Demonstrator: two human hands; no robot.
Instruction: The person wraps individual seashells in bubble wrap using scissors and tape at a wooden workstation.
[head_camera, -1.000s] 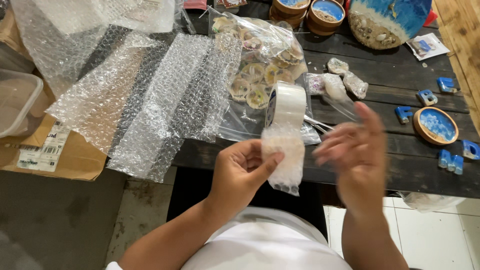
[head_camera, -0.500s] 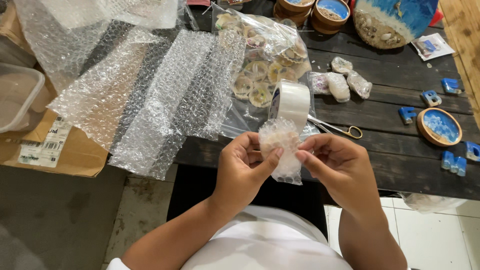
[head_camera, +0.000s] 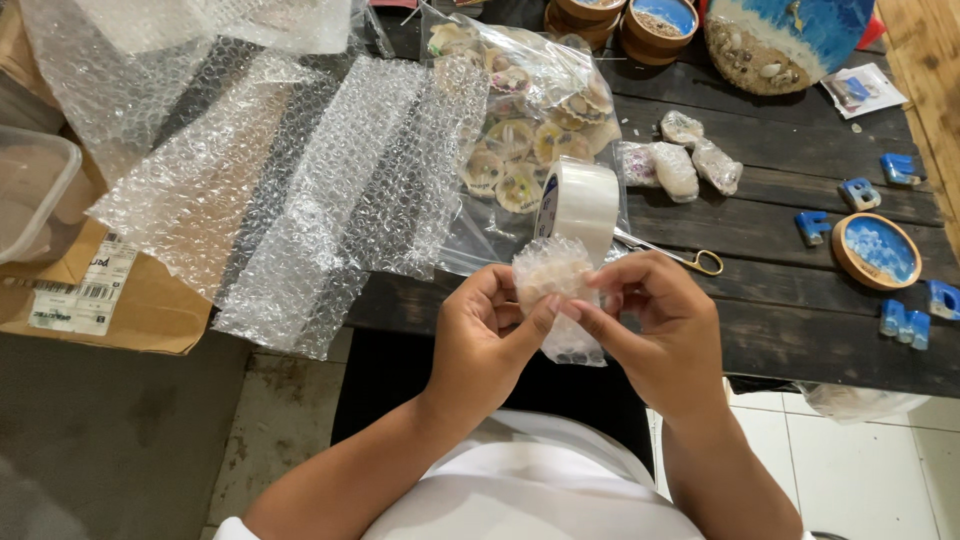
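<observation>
Left hand (head_camera: 487, 335): fingers are bent and pressed on a small bundle wrapped in clear bubble wrap (head_camera: 556, 292).
Right hand (head_camera: 655, 325): fingers are pinched on the other side of the same bundle.
Bundle: it is held up between both hands, in front of the edge of the dark wooden table (head_camera: 790, 300).
Tape: a white roll of clear tape (head_camera: 580, 203) is seen just behind the bundle.
Scissors: gold-handled scissors (head_camera: 688, 260) are laid on the table by the right hand.
Wrap: long sheets of bubble wrap (head_camera: 330, 190) are spread on the left.
Shells: a clear bag of shell pieces (head_camera: 525, 120) is laid behind the tape.
</observation>
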